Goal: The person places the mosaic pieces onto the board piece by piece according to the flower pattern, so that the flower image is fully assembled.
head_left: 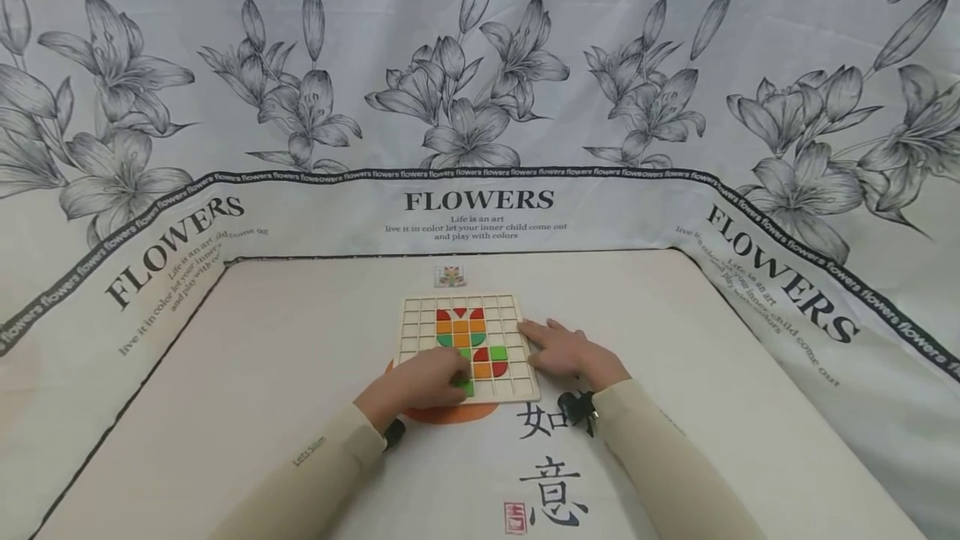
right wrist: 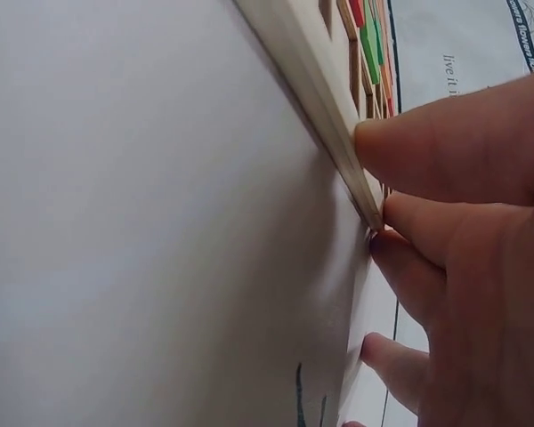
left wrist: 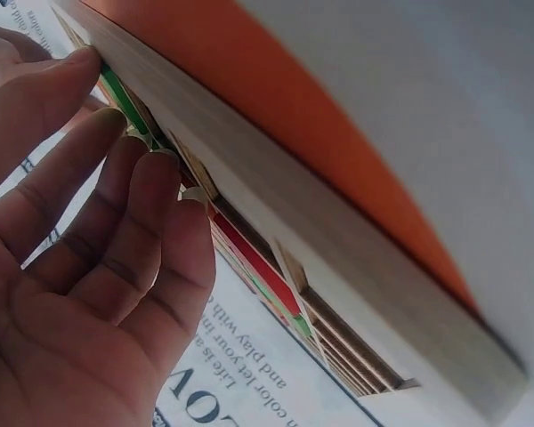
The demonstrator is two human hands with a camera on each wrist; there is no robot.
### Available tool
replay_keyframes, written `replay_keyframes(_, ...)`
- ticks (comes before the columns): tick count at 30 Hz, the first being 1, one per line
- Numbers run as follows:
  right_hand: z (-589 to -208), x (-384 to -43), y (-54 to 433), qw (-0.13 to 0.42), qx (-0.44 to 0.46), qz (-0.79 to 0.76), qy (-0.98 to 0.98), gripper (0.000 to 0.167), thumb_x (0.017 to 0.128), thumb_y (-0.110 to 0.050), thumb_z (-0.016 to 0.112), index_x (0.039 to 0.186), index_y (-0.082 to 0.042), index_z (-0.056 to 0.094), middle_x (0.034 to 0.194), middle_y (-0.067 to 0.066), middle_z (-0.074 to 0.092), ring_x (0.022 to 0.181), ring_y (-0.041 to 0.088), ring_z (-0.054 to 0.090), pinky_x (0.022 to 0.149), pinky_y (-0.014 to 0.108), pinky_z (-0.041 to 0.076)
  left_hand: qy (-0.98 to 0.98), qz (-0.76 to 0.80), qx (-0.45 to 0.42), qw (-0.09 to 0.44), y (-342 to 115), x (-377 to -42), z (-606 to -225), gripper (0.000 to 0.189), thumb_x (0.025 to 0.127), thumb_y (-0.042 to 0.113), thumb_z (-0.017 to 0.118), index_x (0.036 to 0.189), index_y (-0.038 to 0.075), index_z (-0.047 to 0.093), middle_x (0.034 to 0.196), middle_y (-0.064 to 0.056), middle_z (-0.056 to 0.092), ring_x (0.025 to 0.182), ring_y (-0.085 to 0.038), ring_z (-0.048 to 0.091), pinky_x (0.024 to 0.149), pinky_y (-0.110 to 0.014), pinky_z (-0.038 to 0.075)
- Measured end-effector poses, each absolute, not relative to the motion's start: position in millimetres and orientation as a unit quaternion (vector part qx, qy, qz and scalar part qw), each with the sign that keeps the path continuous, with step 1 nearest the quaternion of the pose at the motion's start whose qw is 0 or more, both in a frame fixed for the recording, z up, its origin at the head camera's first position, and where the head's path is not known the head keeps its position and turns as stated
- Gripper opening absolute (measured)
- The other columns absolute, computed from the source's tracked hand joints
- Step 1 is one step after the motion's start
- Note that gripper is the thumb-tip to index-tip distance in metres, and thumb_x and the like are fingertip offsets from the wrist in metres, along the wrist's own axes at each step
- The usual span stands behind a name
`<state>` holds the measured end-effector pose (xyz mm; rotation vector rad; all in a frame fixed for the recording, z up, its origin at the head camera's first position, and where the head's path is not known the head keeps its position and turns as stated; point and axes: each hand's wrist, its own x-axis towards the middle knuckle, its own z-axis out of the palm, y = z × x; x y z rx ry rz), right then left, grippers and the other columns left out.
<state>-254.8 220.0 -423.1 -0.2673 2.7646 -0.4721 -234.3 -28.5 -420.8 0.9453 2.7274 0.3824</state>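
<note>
A square wooden grid board (head_left: 421,317) lies on the tablecloth, part of its cells filled with red, orange, teal and green tiles. My left hand (head_left: 427,380) reaches over its lower left part, hiding some cells. In the left wrist view, loosely bent fingers (left wrist: 142,213) and the thumb meet the board around a green tile (left wrist: 125,100), which sits within the frame. My right hand (head_left: 566,350) is at the board's right side. Seen from the right wrist, thumb and fingertips touch the wooden edge (right wrist: 325,111), the other fingers reaching past it.
A small card with a flower picture (head_left: 450,276) lies just beyond the board. The white tablecloth (head_left: 300,340) bears an orange printed shape (head_left: 453,414) under the board and black characters (head_left: 555,490) nearer me. Printed flower curtains (head_left: 480,123) stand behind and at both sides.
</note>
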Motion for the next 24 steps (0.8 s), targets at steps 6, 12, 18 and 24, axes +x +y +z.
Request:
replay_keyframes(6,-423.9,-255.1,222.6,0.158,-0.095,-0.157,0.970,0.067,0.091,-0.030,0.049,0.153,-0.023,0.028,0.160,0.000,0.027,0.149,0.036,0.014,0.113,0.068,0.010,0.928,0.135,0.329,0.113,-27.7,-235.4,-420.8,0.015,0.084,0.023,0.072,0.075,0.023,0.061,0.065,0.006,0.044,0.068,-0.010,0.046,0.061,-0.023,0.037)
replay_keyframes(12,-422.8,-255.4,223.2,0.157,-0.091,-0.154,0.971,0.066,0.091,-0.032,0.050,0.153,-0.024,0.028,0.160,0.000,0.028,0.149,0.036,0.015,0.113,0.067,0.011,0.925,0.139,0.337,0.111,-28.0,-237.0,-421.5,0.014,0.084,0.023,0.072,0.076,0.022,0.062,0.065,0.006,0.045,0.069,-0.010,0.046,0.061,-0.023,0.037)
replay_keyframes(18,-425.9,-256.9,225.7,0.157,-0.093,-0.155,0.971,0.066,0.091,-0.031,0.050,0.153,-0.023,0.030,0.159,0.000,0.028,0.149,0.036,0.014,0.113,0.068,0.011,0.925,0.149,0.327,0.120,-27.7,-235.2,-421.7,0.007,0.084,0.022,0.073,0.082,0.022,0.066,0.070,0.007,0.052,0.074,-0.010,0.049,0.064,-0.023,0.040)
replay_keyframes(24,-429.2,-256.4,229.1,0.160,-0.102,-0.154,0.970,0.064,0.092,-0.032,0.050,0.153,-0.022,0.030,0.160,0.000,0.028,0.149,0.037,0.014,0.112,0.069,0.010,0.924,0.158,0.322,0.129,-28.5,-234.4,-422.2,0.003,0.084,0.020,0.071,0.085,0.020,0.068,0.072,0.008,0.054,0.076,-0.011,0.051,0.066,-0.024,0.041)
